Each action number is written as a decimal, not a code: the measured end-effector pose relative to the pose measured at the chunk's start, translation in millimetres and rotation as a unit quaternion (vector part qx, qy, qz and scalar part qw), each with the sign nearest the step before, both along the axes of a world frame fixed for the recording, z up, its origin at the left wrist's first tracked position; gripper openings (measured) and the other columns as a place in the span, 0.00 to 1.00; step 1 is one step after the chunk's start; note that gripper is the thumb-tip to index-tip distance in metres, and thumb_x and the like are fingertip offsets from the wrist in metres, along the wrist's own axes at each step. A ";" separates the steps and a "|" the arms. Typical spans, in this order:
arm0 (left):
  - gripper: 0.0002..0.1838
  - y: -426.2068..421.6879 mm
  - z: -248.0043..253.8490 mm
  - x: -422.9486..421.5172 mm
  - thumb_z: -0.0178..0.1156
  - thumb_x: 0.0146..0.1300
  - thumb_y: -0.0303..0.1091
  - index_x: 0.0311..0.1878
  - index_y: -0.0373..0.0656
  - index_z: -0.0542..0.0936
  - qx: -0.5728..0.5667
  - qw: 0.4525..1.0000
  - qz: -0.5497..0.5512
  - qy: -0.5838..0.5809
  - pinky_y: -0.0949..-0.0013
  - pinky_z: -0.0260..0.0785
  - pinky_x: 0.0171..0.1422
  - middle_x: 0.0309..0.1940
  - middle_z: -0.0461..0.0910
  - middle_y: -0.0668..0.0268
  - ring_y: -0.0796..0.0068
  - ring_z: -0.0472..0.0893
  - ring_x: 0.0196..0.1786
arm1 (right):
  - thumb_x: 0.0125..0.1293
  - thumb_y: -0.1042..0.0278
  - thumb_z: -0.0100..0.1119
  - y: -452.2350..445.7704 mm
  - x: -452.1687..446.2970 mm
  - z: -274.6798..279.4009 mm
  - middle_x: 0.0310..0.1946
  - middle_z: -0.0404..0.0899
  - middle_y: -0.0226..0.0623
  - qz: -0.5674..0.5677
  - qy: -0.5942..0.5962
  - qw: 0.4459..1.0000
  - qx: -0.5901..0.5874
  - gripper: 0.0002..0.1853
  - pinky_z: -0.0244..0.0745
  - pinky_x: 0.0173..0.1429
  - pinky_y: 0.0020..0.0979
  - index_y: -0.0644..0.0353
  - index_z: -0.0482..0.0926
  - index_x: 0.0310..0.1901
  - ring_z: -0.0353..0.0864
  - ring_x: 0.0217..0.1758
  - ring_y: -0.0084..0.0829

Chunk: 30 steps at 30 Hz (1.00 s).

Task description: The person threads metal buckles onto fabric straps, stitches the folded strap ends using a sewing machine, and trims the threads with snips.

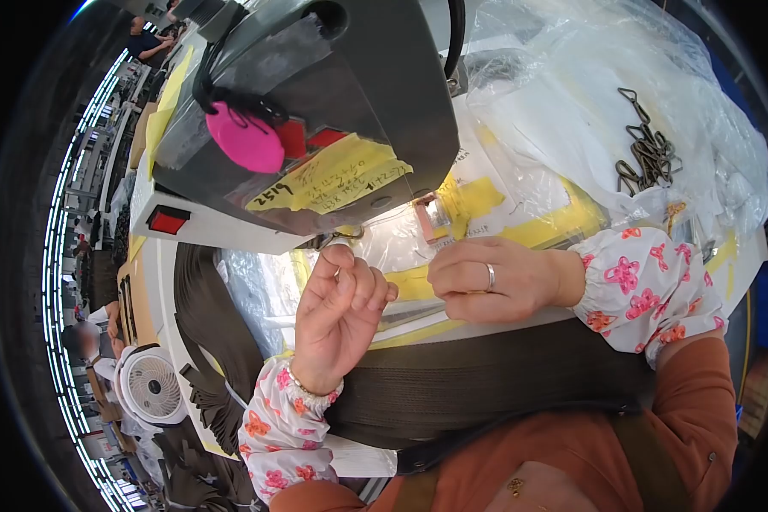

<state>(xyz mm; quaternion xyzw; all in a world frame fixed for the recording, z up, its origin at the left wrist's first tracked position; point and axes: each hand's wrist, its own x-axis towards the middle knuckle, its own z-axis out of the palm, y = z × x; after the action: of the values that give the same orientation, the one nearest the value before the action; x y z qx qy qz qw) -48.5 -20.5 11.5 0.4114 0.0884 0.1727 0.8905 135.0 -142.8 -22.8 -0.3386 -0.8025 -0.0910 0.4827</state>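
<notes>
My left hand (pixel 343 311) is raised below the grey machine head (pixel 316 111), palm toward me, with thumb and forefinger pinched. A small bent metal piece (pixel 347 233) shows just above those fingertips; I cannot tell whether it is held or belongs to the machine. To the right, my right hand (pixel 499 280) is closed with its back up and its fingers curled inward. Whatever lies inside the right fingers is hidden. Dark brown webbing straps (pixel 486 375) lie in a wide layer below both hands, across the table's front edge.
Several bronze wire hooks (pixel 648 149) lie on clear plastic at the right. A second bundle of dark straps (pixel 218 316) hangs at the left. A pink tag (pixel 244 136) dangles on the machine. A white fan (pixel 151 384) and other people are at the far left.
</notes>
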 end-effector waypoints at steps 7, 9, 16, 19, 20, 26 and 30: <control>0.08 0.6 -0.6 -0.2 0.50 0.68 0.33 0.48 0.48 0.67 -0.007 1.000 0.000 0.004 0.65 0.61 0.51 0.24 0.64 0.72 0.77 0.65 0.32 | 0.48 0.78 0.59 0.6 -0.4 -1.1 0.36 0.69 0.39 0.000 0.006 1.000 -0.004 0.10 0.74 0.42 0.34 0.64 0.69 0.31 0.74 0.39 0.40; 0.08 1.1 -1.2 -0.1 0.50 0.68 0.33 0.47 0.48 0.67 -0.006 1.000 -0.001 0.002 0.65 0.61 0.51 0.24 0.64 0.72 0.77 0.65 0.32 | 0.47 0.78 0.59 0.5 0.1 -0.2 0.36 0.69 0.39 -0.001 0.003 1.000 -0.007 0.10 0.74 0.42 0.34 0.64 0.69 0.31 0.74 0.39 0.39; 0.10 -11.3 -2.1 -6.4 0.55 0.62 0.31 0.45 0.40 0.71 0.246 0.967 0.012 0.068 0.61 0.62 0.60 0.42 0.74 0.56 0.64 0.73 0.48 | 0.54 0.77 0.56 -1.8 -5.0 -1.9 0.33 0.69 0.39 0.001 0.145 0.988 -0.051 0.05 0.71 0.42 0.36 0.63 0.71 0.32 0.72 0.36 0.39; 0.14 -16.0 3.5 -4.9 0.62 0.55 0.33 0.44 0.38 0.77 0.447 0.889 -0.069 0.070 0.58 0.60 0.63 0.53 0.70 0.47 0.55 0.71 0.57 | 0.54 0.76 0.55 -3.3 -3.9 -4.8 0.34 0.69 0.39 -0.009 0.173 0.984 -0.041 0.04 0.69 0.40 0.36 0.62 0.70 0.31 0.71 0.37 0.39; 0.16 -15.8 6.4 -4.9 0.64 0.53 0.34 0.44 0.38 0.78 0.502 0.857 -0.094 0.071 0.57 0.60 0.64 0.55 0.69 0.45 0.53 0.70 0.58 | 0.54 0.76 0.56 -2.9 -2.3 -3.7 0.35 0.69 0.40 -0.011 0.153 0.987 -0.045 0.05 0.70 0.40 0.35 0.63 0.71 0.32 0.71 0.38 0.39; 0.19 -26.8 13.5 7.6 0.67 0.48 0.39 0.43 0.40 0.80 0.684 0.719 -0.099 0.078 0.54 0.58 0.64 0.61 0.61 0.41 0.47 0.65 0.63 | 0.52 0.74 0.55 2.8 3.6 -3.0 0.34 0.69 0.38 -0.023 0.102 0.994 -0.011 0.05 0.70 0.41 0.35 0.62 0.70 0.30 0.71 0.38 0.39; 0.27 -35.4 8.7 6.8 0.67 0.47 0.38 0.53 0.47 0.76 0.840 0.528 -0.076 0.099 0.48 0.55 0.65 0.66 0.54 0.44 0.46 0.59 0.67 | 0.51 0.74 0.57 -0.8 9.4 5.7 0.37 0.70 0.40 -0.019 0.080 0.997 0.014 0.07 0.70 0.42 0.36 0.63 0.70 0.31 0.72 0.40 0.41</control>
<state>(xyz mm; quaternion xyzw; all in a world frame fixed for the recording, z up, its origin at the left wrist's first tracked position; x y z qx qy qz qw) -41.7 -55.9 20.2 0.9892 -0.0411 0.0569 0.1288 144.4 -143.5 -17.1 -0.3532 -0.7534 -0.0834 0.5483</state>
